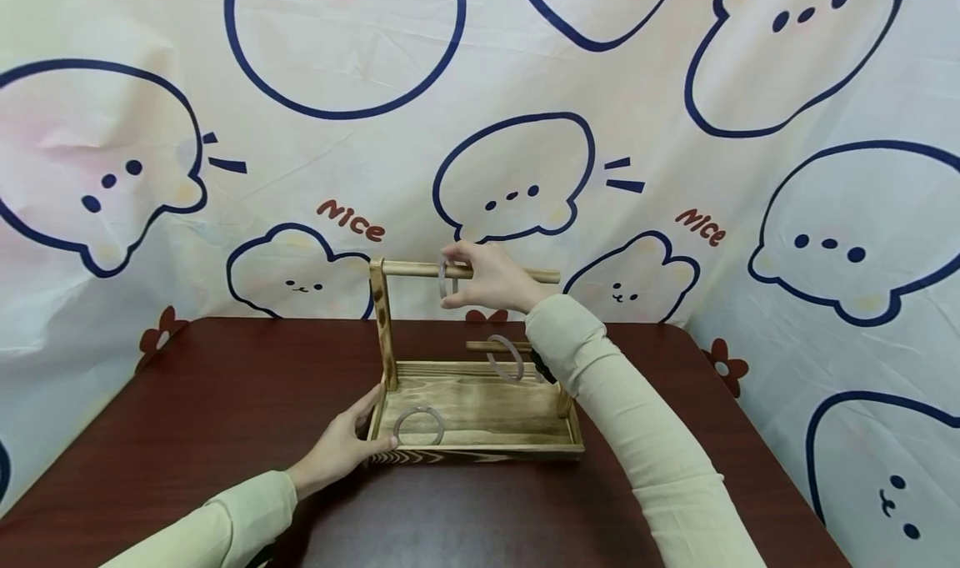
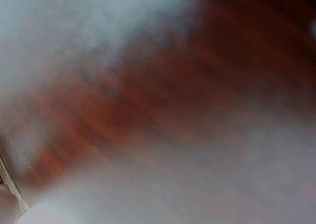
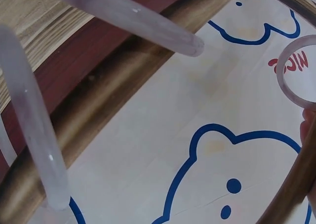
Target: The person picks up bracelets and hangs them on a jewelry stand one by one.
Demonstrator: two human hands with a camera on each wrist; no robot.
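Observation:
My right hand (image 1: 498, 276) pinches a pale, translucent bangle (image 1: 443, 279) between thumb and fingers at the upper rod (image 1: 408, 268) of a wooden display stand (image 1: 384, 326). Whether the bangle goes round that rod, I cannot tell. My left hand (image 1: 341, 441) grips the front left corner of the stand's tray, thumb on the rim. Inside the tray, near that thumb, lies another bangle (image 1: 442, 428). A further bangle (image 1: 516, 369) hangs on the lower rod (image 1: 477, 346), partly behind my right sleeve. Close up in the right wrist view, two bangles (image 3: 148, 26) hang on a rod.
The stand rests on a dark red-brown table (image 1: 225, 401). A white cloth (image 1: 405, 159) with cartoon faces hangs behind and on both sides. My right forearm (image 1: 645, 434) covers the stand's right end. The left wrist view is mostly blurred.

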